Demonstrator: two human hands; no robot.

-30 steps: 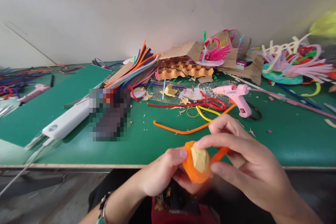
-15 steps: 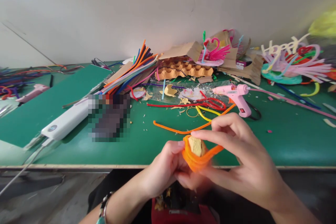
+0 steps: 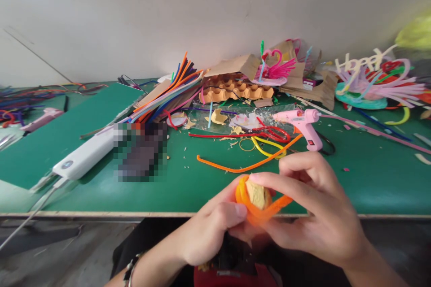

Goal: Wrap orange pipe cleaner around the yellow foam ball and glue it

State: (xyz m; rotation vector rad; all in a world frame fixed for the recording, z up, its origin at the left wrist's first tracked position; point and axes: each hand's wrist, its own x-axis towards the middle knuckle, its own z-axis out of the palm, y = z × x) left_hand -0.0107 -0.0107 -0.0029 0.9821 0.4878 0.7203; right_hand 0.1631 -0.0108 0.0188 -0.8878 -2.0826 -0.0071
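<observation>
Close to the person's lap, just off the table edge (image 3: 101, 213), the left hand (image 3: 208, 228) is cradling a small tan lump (image 3: 256, 193) from below, thumb pressed to its side. The right hand (image 3: 313, 208) is pinching an orange pipe cleaner (image 3: 269, 208) that is looping around it. The lump looks light and crushable, the wire soft and bendy, so a gentle hold at the sides seems best. Farther out, a pink glue gun (image 3: 303, 123) is lying among loose stems, and an egg tray (image 3: 235, 89) is sitting against the wall.
</observation>
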